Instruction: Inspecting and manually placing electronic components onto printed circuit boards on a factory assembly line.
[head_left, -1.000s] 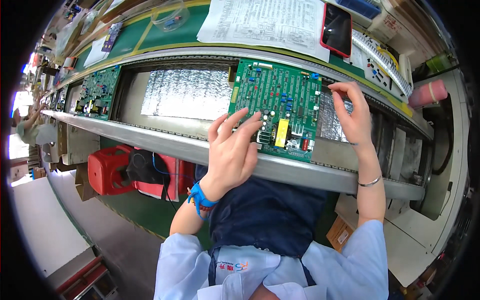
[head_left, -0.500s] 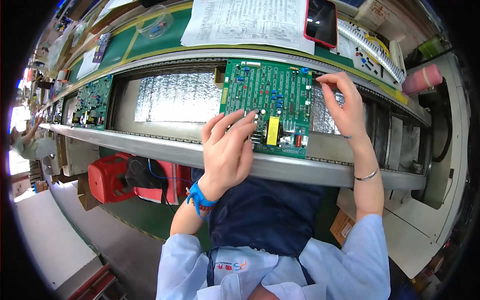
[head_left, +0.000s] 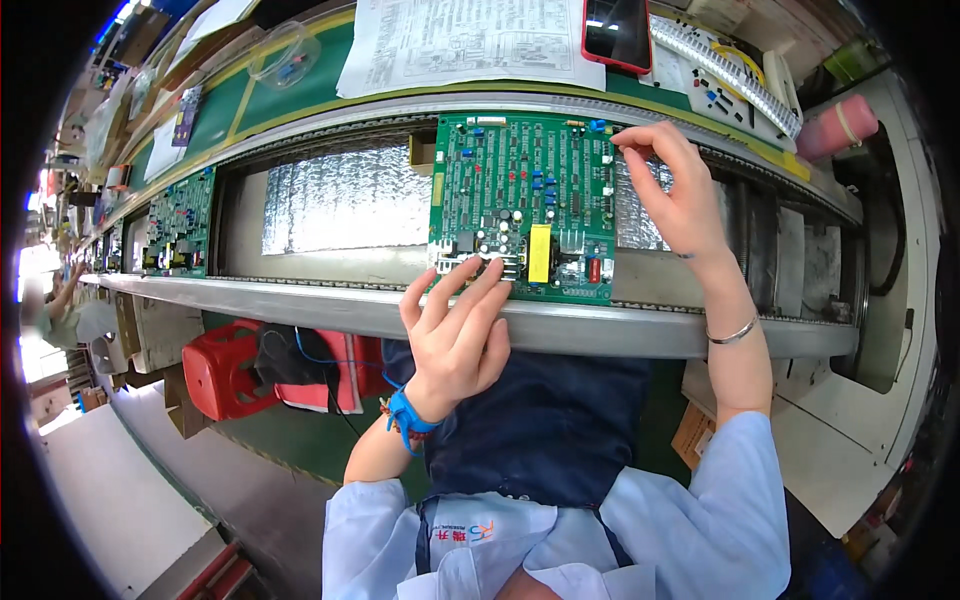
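Head: green circuitboard, 1 yellow block; left hand loose, right hand grip unclear.

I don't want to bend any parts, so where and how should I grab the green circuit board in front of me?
Probably by the left and right edges of the circuit board, left hand from the left, right hand from the right. Those edges span the gap between the metal rails, while the yellow block and red part stand up from its face.
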